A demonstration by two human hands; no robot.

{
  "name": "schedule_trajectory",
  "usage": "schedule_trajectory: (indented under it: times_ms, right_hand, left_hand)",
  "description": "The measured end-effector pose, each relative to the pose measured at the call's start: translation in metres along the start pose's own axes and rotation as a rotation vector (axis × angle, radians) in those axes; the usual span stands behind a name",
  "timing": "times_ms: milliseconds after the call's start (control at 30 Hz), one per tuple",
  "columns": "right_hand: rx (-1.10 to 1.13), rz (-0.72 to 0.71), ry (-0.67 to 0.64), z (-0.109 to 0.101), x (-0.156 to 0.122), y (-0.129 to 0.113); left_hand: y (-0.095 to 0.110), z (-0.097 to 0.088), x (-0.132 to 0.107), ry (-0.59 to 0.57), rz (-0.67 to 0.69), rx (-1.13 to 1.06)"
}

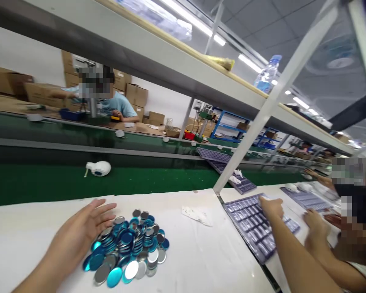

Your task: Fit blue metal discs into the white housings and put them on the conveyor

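A heap of round discs point(131, 248), some mirror-silver and some blue, lies on the white table point(201, 260) in front of me. My left hand point(82, 232) is open with its fingers stretched out, its fingertips touching the left side of the heap. My right hand point(271, 207) lies palm down with flat fingers on the far end of a dark tray point(250, 228) of small silvery parts, to the right of the heap. It holds nothing that I can see.
A crumpled white scrap point(197, 215) lies between heap and tray. A co-worker's hand point(317, 228) rests at the tray's right. Beyond the table runs a green belt point(49, 183) with a white object point(99, 168) and more trays point(219, 160). A slanted white post point(262, 118) rises behind.
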State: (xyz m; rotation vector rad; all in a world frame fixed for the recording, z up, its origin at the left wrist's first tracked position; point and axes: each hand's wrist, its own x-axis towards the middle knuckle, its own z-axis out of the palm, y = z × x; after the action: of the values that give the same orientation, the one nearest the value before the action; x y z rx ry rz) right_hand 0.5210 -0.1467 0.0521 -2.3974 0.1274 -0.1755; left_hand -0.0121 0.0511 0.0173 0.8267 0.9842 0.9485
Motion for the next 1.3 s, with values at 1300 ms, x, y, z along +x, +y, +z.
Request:
schedule_trajectory:
  times_ms: [1300]
  right_hand:
    - [0.448,-0.888,-1.538,0.022,-0.335,-0.064]
  left_hand:
    - [-0.011,0.025,-0.066,-0.208,0.093,-0.192]
